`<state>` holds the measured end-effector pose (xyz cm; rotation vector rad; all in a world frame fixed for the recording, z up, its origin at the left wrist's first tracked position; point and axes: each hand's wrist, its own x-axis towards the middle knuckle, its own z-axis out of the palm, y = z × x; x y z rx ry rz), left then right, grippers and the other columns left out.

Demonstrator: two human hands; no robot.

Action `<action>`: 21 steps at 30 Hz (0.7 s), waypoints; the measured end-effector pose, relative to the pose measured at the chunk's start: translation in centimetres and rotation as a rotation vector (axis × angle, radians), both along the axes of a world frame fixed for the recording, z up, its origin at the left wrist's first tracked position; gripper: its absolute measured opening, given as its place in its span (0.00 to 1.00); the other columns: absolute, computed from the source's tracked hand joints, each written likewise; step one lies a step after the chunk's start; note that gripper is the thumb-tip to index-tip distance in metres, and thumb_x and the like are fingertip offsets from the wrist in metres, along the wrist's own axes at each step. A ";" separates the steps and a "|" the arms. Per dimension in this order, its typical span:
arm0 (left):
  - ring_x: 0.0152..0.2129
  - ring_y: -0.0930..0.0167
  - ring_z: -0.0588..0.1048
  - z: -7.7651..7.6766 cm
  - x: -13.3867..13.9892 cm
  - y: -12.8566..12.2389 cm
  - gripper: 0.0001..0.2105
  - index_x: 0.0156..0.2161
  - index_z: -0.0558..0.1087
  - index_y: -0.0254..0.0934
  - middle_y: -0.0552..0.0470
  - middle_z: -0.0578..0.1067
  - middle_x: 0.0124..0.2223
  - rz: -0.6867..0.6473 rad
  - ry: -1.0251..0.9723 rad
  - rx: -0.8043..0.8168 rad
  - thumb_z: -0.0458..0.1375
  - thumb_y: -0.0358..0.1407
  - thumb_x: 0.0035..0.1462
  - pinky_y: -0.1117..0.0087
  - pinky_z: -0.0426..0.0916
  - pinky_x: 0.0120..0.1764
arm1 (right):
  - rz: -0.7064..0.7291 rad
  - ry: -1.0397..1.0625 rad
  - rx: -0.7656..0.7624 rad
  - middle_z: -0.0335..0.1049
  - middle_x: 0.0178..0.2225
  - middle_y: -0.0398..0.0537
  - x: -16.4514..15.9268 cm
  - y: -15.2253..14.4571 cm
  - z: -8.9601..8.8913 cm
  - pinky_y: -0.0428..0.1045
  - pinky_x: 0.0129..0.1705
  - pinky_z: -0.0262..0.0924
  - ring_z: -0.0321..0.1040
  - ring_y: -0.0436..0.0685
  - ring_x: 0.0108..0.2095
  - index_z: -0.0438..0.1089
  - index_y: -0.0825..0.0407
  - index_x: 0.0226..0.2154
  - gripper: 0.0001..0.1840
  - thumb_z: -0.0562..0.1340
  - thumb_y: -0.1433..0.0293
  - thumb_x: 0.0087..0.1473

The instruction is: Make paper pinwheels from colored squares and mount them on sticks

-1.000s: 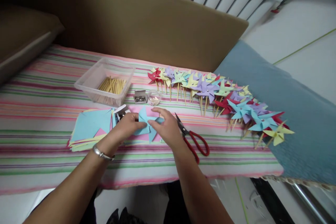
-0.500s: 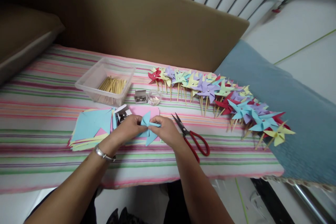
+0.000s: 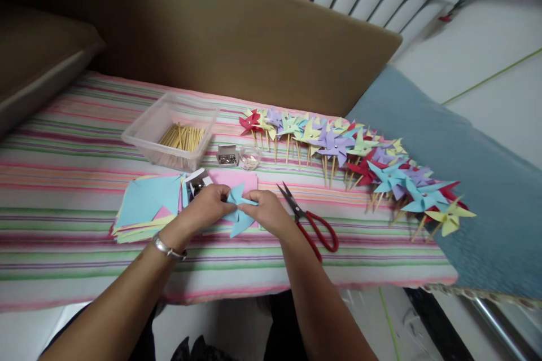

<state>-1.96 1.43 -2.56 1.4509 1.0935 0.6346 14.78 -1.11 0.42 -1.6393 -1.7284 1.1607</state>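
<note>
A light blue paper pinwheel [image 3: 242, 223] with folded blades is held between both hands above a pink paper sheet [image 3: 243, 179]. My left hand [image 3: 212, 203], with a silver bracelet at the wrist, pinches its left side. My right hand [image 3: 269, 210] grips the right side, fingertips close to the centre. Whether a pin sits in the centre is hidden by the fingers. Just behind my left hand stands a small open white box [image 3: 197, 180] of metal pieces. Red-handled scissors [image 3: 318, 231] lie open to the right of my right hand.
Stacked coloured paper [image 3: 148, 203] lies at left. Behind it a clear plastic tub [image 3: 146, 144] holds wooden sticks [image 3: 182, 136]. A small box of pins [image 3: 227, 157] and a round clear container [image 3: 249, 158] stand mid-table. Finished pinwheels [image 3: 334, 145] on sticks line the back and right.
The blue pinwheel has turned slightly between my fingers, its lower blade swinging a little left. Both hands stay in nearly the same place.
</note>
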 end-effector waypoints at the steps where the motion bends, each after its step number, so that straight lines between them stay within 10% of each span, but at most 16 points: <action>1: 0.19 0.74 0.65 -0.1 0.0 0.0 0.03 0.24 0.71 0.35 0.56 0.69 0.21 0.004 -0.001 0.004 0.58 0.32 0.39 0.73 0.59 0.25 | -0.005 -0.003 0.006 0.58 0.18 0.38 0.0 0.0 0.0 0.44 0.24 0.48 0.55 0.48 0.22 0.64 0.53 0.18 0.08 0.60 0.69 0.43; 21: 0.41 0.63 0.71 0.6 0.8 0.1 0.31 0.52 0.66 0.36 0.43 0.72 0.51 0.439 0.070 0.310 0.66 0.36 0.39 0.63 0.64 0.42 | -0.202 0.064 0.274 0.60 0.19 0.39 -0.9 0.1 0.1 0.44 0.28 0.52 0.57 0.49 0.24 0.65 0.53 0.19 0.10 0.60 0.65 0.45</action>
